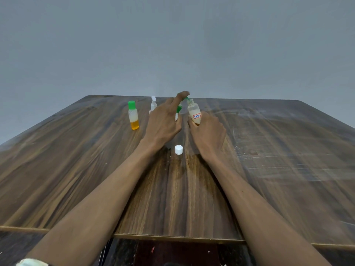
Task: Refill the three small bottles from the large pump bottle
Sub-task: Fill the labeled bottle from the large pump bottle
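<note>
A person's two bare forearms reach across a dark wooden worktop [76,169] toward a cluster of small bottles at about 12 o'clock. The right hand [208,135] has its grip closed around the lower half of a small bottle with a red-bordered label [195,112], held tilted, its open neck up against a green spout [186,98]. The left hand [163,123] rests over the large pump bottle [178,110], which is almost wholly hidden behind it; the forefinger [182,94] stretches over the spout as if pressing the pump (whether the other fingers close on the bottle body cannot be told).

The held bottle shows pale cloudy liquid with an amber layer near the bottom, so filling appears to be under way. A loose white cap [178,149] stands on the worktop between the wrists, at 6 o'clock from the hands, probably belonging to this bottle.

At 10 o'clock from the hands, a green-capped small bottle [133,117] stands upright, pale above and orange below, and looks finished. Beside it, at 11 o'clock, a white flip-top bottle [153,105] stands with its lid up; its level is hidden.

By this reckoning one bottle seems done, one is in hand, and one remains uncertain, with recapping still left.
</note>
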